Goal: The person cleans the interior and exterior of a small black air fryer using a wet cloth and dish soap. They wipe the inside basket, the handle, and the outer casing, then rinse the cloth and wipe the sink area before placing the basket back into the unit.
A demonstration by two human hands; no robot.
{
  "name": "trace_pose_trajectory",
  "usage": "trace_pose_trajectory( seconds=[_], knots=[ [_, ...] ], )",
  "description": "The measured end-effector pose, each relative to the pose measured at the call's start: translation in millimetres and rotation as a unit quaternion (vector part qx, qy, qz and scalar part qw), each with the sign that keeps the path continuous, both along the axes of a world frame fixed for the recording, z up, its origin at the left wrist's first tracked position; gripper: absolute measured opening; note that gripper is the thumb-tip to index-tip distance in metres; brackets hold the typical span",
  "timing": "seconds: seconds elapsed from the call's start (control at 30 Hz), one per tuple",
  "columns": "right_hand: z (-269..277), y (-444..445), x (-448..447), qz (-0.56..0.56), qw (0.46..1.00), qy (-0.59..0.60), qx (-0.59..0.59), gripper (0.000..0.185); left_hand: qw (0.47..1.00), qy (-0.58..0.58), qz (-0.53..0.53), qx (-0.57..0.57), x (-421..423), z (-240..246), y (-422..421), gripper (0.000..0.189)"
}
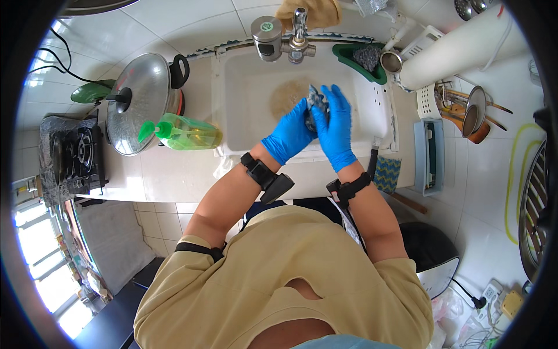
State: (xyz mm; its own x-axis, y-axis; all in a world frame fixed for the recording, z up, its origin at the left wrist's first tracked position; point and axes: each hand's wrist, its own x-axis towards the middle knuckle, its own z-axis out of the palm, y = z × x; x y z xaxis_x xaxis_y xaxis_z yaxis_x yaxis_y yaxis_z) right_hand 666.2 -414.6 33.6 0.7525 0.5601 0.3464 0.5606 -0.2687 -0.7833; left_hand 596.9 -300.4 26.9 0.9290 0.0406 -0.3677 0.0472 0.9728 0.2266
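A bunched grey-blue cloth [317, 101] is squeezed between my two hands above the white sink [248, 100]. My left hand [293, 131], in a blue glove, grips it from the left and below. From the right, my right hand [335, 124], gloved the same way, presses against it with the fingers pointing up toward the faucet. Parts of the cloth are hidden behind the fingers. Brownish, shallow water [287, 97] lies at the bottom of the sink. The metal faucet [300, 43] with a cylindrical fitting [267, 37] stands at the back edge.
Left of the sink are a green pump bottle [192, 133] and a lidded pot [139, 104]. A gas stove [85, 148] stands farther left. A green corner basket [348, 56] holds a steel scourer [367, 56]. Beside the right wrist hangs a patterned cloth [388, 172]. A white pipe [457, 54] crosses the right.
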Motion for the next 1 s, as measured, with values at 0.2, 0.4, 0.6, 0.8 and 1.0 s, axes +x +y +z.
trace_pose_trajectory(
  seconds=[0.2,0.4,0.6,0.8,1.0],
  knots=[
    [2,-16,11,0.104,0.994,0.016,-0.011,0.04,0.99,0.093,-0.003,0.102,-4,0,5,0.034],
    [6,-26,17,-0.066,0.934,0.335,0.107,0.025,0.995,0.096,-0.016,0.022,-12,-8,12,0.038],
    [3,-28,-6,0.126,0.987,0.096,-0.017,0.026,0.979,0.119,-0.05,0.157,-14,-5,10,0.048],
    [-13,-38,20,-0.001,0.776,0.572,0.265,0.031,0.974,0.039,-0.053,0.217,-18,4,8,0.042],
    [1,-46,21,-0.107,0.98,0.152,0.07,0.047,0.907,0.04,-0.087,0.41,-14,1,19,0.041]
  ],
)
